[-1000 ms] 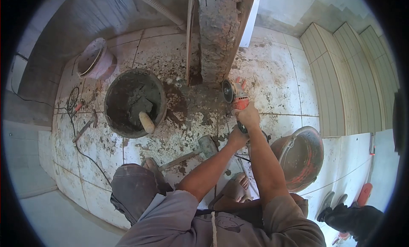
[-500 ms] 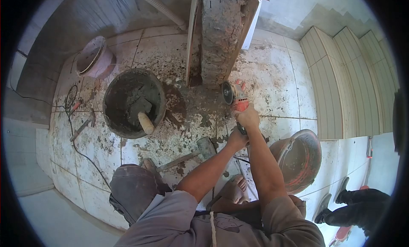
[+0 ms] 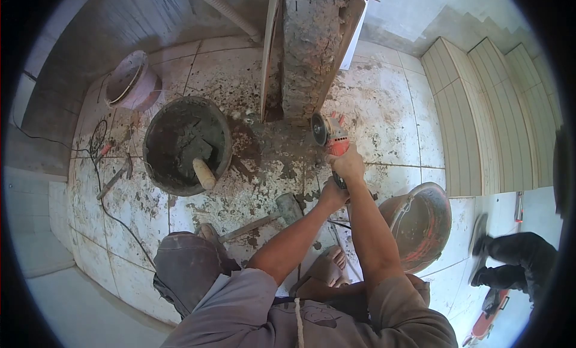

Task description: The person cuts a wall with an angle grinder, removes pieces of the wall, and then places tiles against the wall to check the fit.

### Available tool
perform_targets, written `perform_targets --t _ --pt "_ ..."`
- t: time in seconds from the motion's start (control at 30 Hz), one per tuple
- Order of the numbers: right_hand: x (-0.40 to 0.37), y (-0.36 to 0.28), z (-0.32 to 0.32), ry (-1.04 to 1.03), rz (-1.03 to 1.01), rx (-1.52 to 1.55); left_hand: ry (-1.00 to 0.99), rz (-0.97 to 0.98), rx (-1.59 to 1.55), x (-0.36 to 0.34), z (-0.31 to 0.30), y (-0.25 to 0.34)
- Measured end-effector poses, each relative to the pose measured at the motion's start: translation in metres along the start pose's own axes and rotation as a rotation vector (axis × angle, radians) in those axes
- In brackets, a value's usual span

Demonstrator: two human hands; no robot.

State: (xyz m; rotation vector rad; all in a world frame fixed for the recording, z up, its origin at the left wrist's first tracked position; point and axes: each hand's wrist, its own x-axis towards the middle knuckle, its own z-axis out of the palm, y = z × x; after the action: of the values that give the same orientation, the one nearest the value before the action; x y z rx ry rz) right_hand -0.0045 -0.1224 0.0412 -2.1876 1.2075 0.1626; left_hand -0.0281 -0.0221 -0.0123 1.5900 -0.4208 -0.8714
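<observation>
A red and grey angle grinder (image 3: 338,145) with a dark round disc is held in both hands near the foot of the rough wall end (image 3: 309,54). My right hand (image 3: 348,164) wraps round its body just behind the red part. Lower and to the left, my left hand (image 3: 333,195) is closed round the rear of the grinder, which it partly hides. The disc is beside the wall's lower right corner; whether it touches cannot be told.
A mortar tub (image 3: 155,162) with a trowel stands left; a pale bucket (image 3: 144,91) is behind it. A mallet (image 3: 290,209), hammer (image 3: 114,179) and cable lie on the floor. Right are a bucket (image 3: 441,219), stacked tiled steps (image 3: 462,138) and a person's legs (image 3: 519,255).
The other person's legs and feet at the lower right have shifted, showing more of a red tool on the floor. Both my hands and the grinder stay almost in place.
</observation>
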Motion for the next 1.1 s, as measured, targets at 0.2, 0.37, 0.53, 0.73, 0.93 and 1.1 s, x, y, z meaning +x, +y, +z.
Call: perform_targets --t 0.2,0.37,0.53,0.73,0.93,1.1 --pt "0.001 0.004 0.003 -0.008 0.03 -0.04 0.011 -0.025 0.053 -0.003 0.0 0.002" --pt "0.001 -0.003 -0.003 0.007 0.006 -0.014 0.033 -0.035 0.044 0.006 0.002 -0.007" --pt "0.001 0.001 0.002 -0.009 0.007 0.006 0.098 0.001 0.119 -0.003 -0.001 0.004" --pt "0.002 0.004 0.004 -0.004 0.017 0.002 0.181 -0.022 0.217 0.007 0.01 -0.028" --pt "0.005 0.005 0.007 0.002 -0.001 0.027 0.054 -0.157 0.163 -0.001 -0.002 -0.002" --pt "0.005 0.007 0.008 -0.012 0.011 0.022 0.079 -0.143 0.255 0.01 0.007 -0.031"
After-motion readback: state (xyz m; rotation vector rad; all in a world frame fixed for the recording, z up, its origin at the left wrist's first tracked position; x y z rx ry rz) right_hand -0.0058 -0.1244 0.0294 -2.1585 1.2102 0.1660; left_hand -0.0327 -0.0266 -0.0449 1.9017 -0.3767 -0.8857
